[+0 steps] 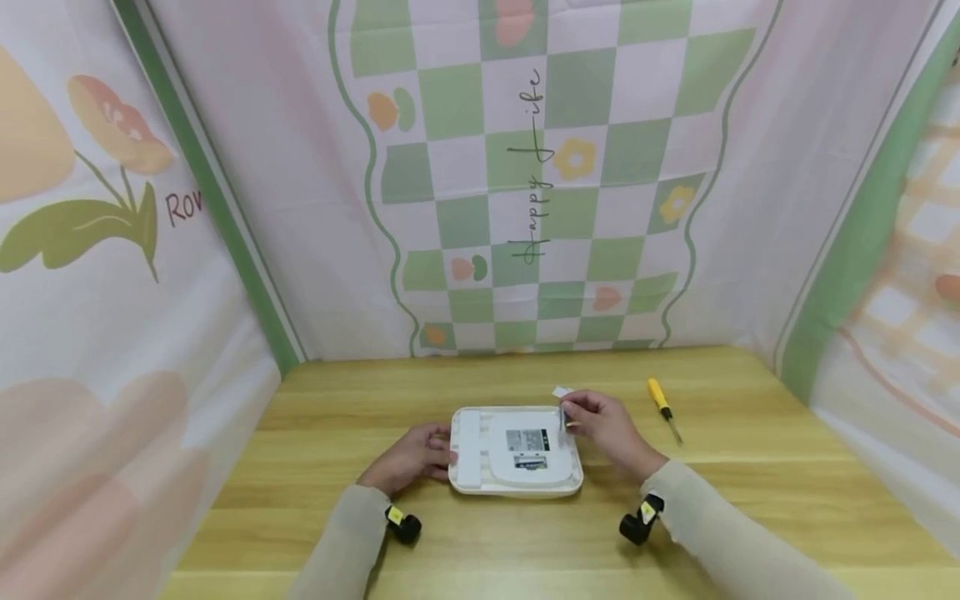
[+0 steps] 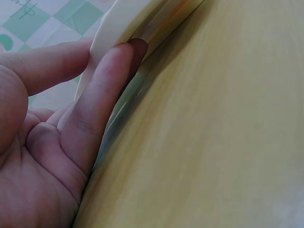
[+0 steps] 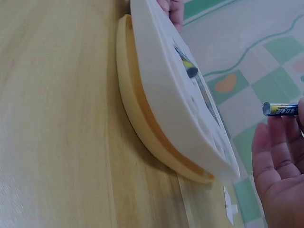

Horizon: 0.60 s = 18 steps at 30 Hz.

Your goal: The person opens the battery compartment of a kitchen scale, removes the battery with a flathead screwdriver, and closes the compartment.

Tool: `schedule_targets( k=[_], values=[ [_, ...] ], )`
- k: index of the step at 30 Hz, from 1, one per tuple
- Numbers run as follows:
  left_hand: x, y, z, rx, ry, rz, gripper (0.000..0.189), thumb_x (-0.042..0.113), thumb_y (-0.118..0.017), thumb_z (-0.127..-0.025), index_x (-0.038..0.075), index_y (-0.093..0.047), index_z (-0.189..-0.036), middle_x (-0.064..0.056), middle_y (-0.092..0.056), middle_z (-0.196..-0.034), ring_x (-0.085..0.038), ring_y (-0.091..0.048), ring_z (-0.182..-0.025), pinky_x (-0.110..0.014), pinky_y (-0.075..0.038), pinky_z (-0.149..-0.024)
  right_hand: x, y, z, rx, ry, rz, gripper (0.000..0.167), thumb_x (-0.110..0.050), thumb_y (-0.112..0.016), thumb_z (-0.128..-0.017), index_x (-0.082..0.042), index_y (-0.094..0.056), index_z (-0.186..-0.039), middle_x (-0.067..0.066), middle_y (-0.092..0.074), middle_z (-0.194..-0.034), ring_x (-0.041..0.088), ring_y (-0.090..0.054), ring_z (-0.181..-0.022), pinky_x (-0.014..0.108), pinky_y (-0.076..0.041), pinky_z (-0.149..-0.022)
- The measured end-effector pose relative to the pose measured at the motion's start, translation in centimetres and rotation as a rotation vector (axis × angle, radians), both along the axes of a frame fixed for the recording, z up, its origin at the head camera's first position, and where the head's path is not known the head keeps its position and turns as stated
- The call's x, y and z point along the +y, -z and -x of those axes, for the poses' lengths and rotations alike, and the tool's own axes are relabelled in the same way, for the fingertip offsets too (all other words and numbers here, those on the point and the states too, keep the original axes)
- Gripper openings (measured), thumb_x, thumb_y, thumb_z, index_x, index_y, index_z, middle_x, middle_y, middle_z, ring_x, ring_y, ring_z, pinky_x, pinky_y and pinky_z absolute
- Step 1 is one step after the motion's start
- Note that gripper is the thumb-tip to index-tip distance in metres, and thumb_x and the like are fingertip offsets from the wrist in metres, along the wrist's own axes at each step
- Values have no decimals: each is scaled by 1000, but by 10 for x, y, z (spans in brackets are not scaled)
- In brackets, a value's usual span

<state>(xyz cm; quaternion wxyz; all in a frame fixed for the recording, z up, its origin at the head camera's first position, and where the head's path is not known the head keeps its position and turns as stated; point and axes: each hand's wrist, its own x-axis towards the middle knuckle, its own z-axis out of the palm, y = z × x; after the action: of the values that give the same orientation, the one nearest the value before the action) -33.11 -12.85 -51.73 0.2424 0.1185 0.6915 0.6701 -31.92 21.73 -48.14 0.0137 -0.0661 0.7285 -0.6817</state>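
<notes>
A flat white device (image 1: 472,479) with rounded corners lies on the wooden table, a printed label and an uncovered battery slot facing up. One battery (image 3: 187,64) sits in that slot. My left hand (image 1: 411,458) grips the device's left edge, with fingers (image 2: 102,90) at its rim. Above the device's right side, my right hand (image 1: 607,425) pinches a second small battery (image 3: 280,109) with a dark and yellow wrapper. The held battery is apart from the slot. Behind the right hand lies a small white piece (image 1: 561,391), partly hidden in the head view.
A screwdriver (image 1: 660,400) with a yellow handle lies to the right of the right hand. The wooden table (image 1: 337,392) ends at a patterned cloth (image 1: 517,317) at the back. More cloth hangs on both sides.
</notes>
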Motion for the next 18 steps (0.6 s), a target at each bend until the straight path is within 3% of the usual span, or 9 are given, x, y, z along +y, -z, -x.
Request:
schedule_targets(
  k=[8, 18],
  values=[
    [1, -2, 0, 1, 10, -17, 57, -1, -68, -87, -8, -42, -137, -19, -66, -105, -32, -67, -91, -43, -58, -78, 19, -1, 7, 3, 54, -8, 42, -23, -63, -96, 9, -55, -123, 29, -56, -114, 22, -61, -96, 38, -57, -83],
    [0, 1, 0, 3, 12, -17, 54, -1, -68, -88, -8, -43, -136, -19, -66, -105, -32, -67, -90, -43, -59, -77, 49, 5, 18, 12, 104, -17, 41, -22, -64, -95, 10, -56, -120, 21, -59, -108, 17, -62, -91, 36, -57, -83]
  ],
)
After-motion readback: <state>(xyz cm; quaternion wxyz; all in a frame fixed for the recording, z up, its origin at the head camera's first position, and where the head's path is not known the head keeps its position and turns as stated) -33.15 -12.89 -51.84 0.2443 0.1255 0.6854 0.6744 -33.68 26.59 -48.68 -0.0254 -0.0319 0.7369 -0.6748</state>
